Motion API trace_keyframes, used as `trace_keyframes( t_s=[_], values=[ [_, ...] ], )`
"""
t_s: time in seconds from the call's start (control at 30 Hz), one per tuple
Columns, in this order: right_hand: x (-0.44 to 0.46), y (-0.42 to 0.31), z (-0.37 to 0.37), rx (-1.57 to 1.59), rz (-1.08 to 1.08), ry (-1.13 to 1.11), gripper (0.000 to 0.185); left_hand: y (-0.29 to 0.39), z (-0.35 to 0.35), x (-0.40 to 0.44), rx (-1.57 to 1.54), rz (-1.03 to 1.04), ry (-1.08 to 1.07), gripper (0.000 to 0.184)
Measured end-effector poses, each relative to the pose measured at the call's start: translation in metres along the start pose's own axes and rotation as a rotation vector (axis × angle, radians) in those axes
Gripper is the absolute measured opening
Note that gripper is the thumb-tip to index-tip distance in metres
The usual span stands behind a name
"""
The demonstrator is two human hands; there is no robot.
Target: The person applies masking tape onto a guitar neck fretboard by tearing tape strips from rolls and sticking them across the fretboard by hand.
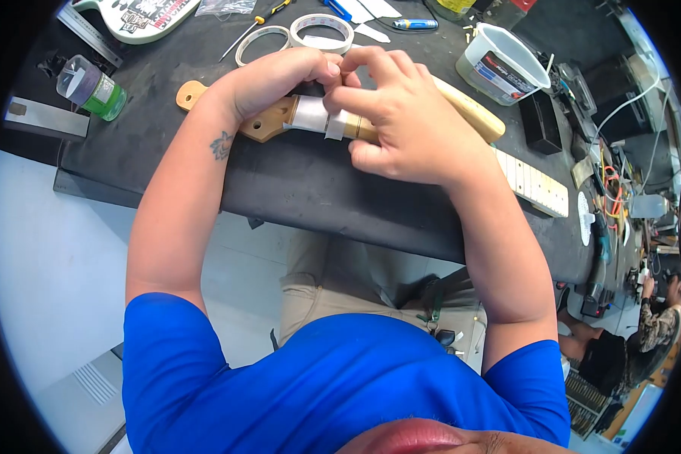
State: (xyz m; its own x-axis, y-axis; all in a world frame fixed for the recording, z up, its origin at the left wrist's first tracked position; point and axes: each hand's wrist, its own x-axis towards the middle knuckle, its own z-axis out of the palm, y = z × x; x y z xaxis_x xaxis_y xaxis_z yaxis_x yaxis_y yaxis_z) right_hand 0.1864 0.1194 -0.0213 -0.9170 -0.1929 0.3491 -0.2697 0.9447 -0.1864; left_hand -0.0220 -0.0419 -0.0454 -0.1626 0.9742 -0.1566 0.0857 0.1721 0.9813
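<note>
A light wooden guitar neck [359, 129] lies on the dark bench, with strips of masking tape [310, 113] across the fretboard near its headstock [262, 125]. My left hand [299, 69] is bent over the headstock end, its thumb and fingers pinched together; whatever is between them is too small to make out. Close against it, my right hand [416, 117] hovers above the taped frets. Its fingers are curved and spread, and the thumb stands apart from them. Some right fingertips meet the left ones, partly hiding the neck.
Two tape rolls [322, 32], a screwdriver [272, 10] and a plastic tub [501, 64] sit behind my hands. Another neck [533, 183] lies at right, a green bottle [92, 88] and a white guitar body [140, 17] at left. Another person [647, 333] sits far right.
</note>
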Motion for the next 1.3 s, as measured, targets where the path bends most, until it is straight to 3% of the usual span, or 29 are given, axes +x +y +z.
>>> trace_keyframes(
  t_s=[0.13,0.33,0.53,0.63,0.7,0.87,1.0,1.1,1.2,1.3],
  values=[
    [-0.003,-0.004,-0.003,0.007,-0.040,-0.021,0.040,-0.003,0.000,-0.001,-0.094,0.008,0.020,0.043],
    [-0.007,-0.004,-0.001,0.036,-0.083,0.004,0.044,0.008,-0.001,-0.003,0.007,-0.016,-0.032,0.036],
    [-0.012,-0.004,-0.003,0.053,-0.067,0.003,0.050,0.009,-0.003,-0.004,0.316,0.121,-0.055,0.040],
    [-0.013,-0.005,0.001,0.040,-0.059,-0.019,0.052,0.017,0.000,-0.006,0.281,0.003,-0.039,0.039],
    [-0.013,-0.005,-0.001,0.074,-0.092,0.037,0.049,0.019,0.004,-0.006,0.320,-0.043,-0.046,0.036],
    [-0.004,0.017,-0.017,0.250,-0.161,0.445,0.025,0.018,0.008,-0.010,0.623,0.232,-0.053,0.041],
    [-0.008,0.027,-0.030,0.366,-0.063,0.508,0.024,0.020,0.016,-0.010,0.683,0.228,-0.018,0.040],
    [-0.006,0.028,-0.026,0.264,-0.108,0.512,0.021,0.028,0.035,-0.012,0.844,0.220,0.059,0.043],
    [-0.004,0.030,-0.021,0.248,-0.112,0.478,0.019,0.025,0.042,-0.014,1.095,0.342,0.104,0.046],
    [-0.005,0.033,-0.027,0.213,-0.047,0.570,0.015,0.022,0.039,-0.014,1.105,0.363,0.097,0.052]
  ],
)
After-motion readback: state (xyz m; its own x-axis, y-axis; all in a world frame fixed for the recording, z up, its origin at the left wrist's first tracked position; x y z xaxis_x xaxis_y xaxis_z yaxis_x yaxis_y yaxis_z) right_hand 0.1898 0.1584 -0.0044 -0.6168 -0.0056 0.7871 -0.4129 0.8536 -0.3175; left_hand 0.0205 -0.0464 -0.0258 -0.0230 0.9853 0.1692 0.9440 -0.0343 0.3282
